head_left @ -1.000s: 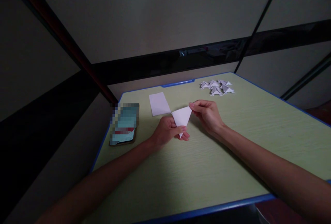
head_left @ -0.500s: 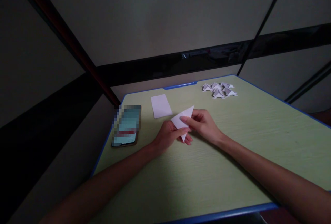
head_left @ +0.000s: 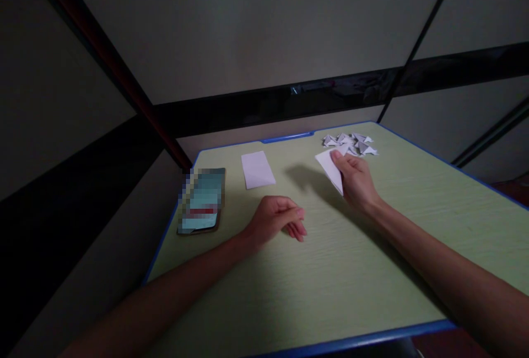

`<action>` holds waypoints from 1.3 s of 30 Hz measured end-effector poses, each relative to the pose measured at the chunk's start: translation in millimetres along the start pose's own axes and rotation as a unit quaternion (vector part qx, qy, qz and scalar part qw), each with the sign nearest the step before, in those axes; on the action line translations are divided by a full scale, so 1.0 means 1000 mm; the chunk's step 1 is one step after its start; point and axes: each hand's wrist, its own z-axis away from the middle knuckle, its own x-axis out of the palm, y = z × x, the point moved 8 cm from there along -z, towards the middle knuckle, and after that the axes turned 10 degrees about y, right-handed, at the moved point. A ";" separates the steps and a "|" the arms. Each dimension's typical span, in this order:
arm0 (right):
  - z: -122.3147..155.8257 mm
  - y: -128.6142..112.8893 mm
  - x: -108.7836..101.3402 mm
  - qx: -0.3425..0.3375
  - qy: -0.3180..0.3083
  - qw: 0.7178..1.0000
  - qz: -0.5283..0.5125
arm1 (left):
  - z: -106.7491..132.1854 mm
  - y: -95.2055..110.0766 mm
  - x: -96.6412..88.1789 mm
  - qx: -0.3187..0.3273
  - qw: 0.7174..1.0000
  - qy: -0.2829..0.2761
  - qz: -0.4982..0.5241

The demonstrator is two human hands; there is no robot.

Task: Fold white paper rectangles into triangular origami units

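Observation:
My right hand (head_left: 359, 182) pinches a folded white paper (head_left: 330, 169) between thumb and fingers, raised above the table so that a shadow falls to its left. The paper has a triangular outline with a sharp corner pointing down. Behind it are several folded white paper figures (head_left: 363, 146), partly hidden by the paper and my hand. My left hand (head_left: 278, 219) rests low over the middle of the table with nothing in it, its fingers loosely bent and the thumb apart from the lower fingers. Beyond it lies a flat white sheet of paper (head_left: 258, 169).
A phone (head_left: 204, 201) with its screen lit lies at the left side of the table, partly blurred out. The light green table (head_left: 330, 286) has a blue edge (head_left: 351, 341). Close behind it stands a pale panelled wall (head_left: 264, 33) with a dark glossy band.
My left hand has let go of the folded paper and stays nearly in place. My right hand has lifted the paper away to the right and further back, towards the folded figures.

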 end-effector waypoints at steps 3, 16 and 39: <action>0.018 0.003 0.023 0.016 -0.130 0.990 0.060 | -0.008 0.008 -0.016 0.051 0.993 0.057 0.091; 0.035 -0.008 0.044 -0.064 -0.265 0.961 0.046 | -0.006 0.013 -0.039 0.086 0.977 0.195 0.012; 0.046 0.008 0.054 -0.048 -0.345 0.928 0.131 | -0.008 0.018 -0.036 0.125 0.975 0.181 -0.008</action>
